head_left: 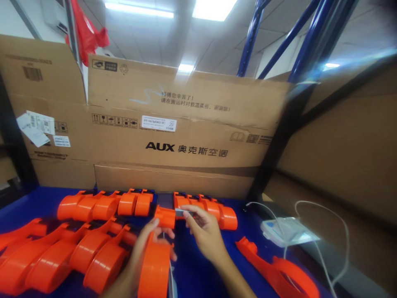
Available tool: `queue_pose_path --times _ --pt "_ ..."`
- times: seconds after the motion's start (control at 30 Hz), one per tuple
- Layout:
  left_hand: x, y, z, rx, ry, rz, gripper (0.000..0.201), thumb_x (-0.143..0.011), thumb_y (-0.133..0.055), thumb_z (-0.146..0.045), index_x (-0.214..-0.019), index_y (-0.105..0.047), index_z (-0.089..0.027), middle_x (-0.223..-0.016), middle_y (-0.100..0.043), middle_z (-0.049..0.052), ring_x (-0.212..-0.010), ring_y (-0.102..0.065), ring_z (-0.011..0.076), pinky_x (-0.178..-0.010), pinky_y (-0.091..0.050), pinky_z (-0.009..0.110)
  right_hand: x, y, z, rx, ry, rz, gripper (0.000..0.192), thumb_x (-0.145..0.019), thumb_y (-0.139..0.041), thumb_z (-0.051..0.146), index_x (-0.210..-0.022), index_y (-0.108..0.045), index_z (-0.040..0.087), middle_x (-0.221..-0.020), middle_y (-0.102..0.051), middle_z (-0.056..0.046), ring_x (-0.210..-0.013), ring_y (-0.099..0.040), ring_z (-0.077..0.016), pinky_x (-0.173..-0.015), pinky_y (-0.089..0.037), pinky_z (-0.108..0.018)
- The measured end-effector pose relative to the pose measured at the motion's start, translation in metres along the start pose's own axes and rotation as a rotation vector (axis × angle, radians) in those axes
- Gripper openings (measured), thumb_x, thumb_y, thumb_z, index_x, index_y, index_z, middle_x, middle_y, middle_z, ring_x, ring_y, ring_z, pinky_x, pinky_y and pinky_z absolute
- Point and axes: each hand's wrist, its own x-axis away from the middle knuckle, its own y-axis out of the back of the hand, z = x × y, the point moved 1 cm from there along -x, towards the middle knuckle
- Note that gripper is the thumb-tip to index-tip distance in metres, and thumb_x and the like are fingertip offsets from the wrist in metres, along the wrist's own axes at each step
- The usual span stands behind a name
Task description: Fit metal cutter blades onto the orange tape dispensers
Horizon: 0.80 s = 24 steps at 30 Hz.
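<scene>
My left hand [143, 243] is closed around an orange plastic piece [154, 267], which has a wide ring at its near end and a short tube-like head at the far end. Pinched between the thumb and fingers of my right hand [206, 231] is a small flat grey strip [180, 212]. The strip's left end is at the orange head; whether it sits inside or only touches is too blurred to tell. The fingers of my left hand are partly hidden behind the orange piece.
Similar orange pieces with black ends stand in rows at the left [105, 252] and behind my hands [228, 217]. A loose orange piece [279, 273] lies at right, near a clear plastic box [288, 231] and white cable [345, 231]. Cardboard [186, 169] walls the blue surface's back.
</scene>
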Motion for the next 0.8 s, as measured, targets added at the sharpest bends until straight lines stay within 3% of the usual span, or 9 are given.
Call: queue_pose_path --times 0.37,0.57,0.8 --pt "-0.004 0.009 0.004 0.035 0.042 0.017 0.058 -0.088 -0.047 -0.068 -0.089 -0.067 -0.014 -0.063 -0.074 0.011 -0.052 -0.071 0.025 -0.051 -0.051 0.029 -0.002 0.0 0.0 -0.027 -0.036 0.007 0.037 -0.085 -0.07 0.052 -0.102 -0.075 0.019 -0.066 -0.065 -0.001 -0.052 -0.051 -0.0118 -0.046 -0.038 -0.022" --pt "0.009 -0.013 0.0 0.076 -0.028 -0.068 0.058 -0.09 -0.046 -0.068 -0.094 -0.068 -0.014 -0.064 -0.074 0.011 -0.048 -0.069 0.0219 -0.05 -0.049 0.027 0.0 -0.005 0.001 -0.042 -0.027 -0.033 0.041 -0.082 -0.072 0.054 -0.105 -0.076 0.02 -0.055 -0.059 0.002 -0.048 -0.05 -0.0124 -0.043 -0.038 -0.022" --pt "0.011 -0.031 0.0 0.032 -0.117 -0.171 0.05 -0.084 -0.058 -0.062 -0.081 -0.069 -0.014 -0.057 -0.07 0.006 -0.042 -0.066 0.0201 -0.042 -0.046 0.025 0.003 -0.001 0.007 -0.016 0.003 0.003 0.038 -0.083 -0.073 0.052 -0.102 -0.077 0.02 -0.079 -0.073 -0.005 -0.057 -0.055 -0.0139 -0.052 -0.045 -0.025"
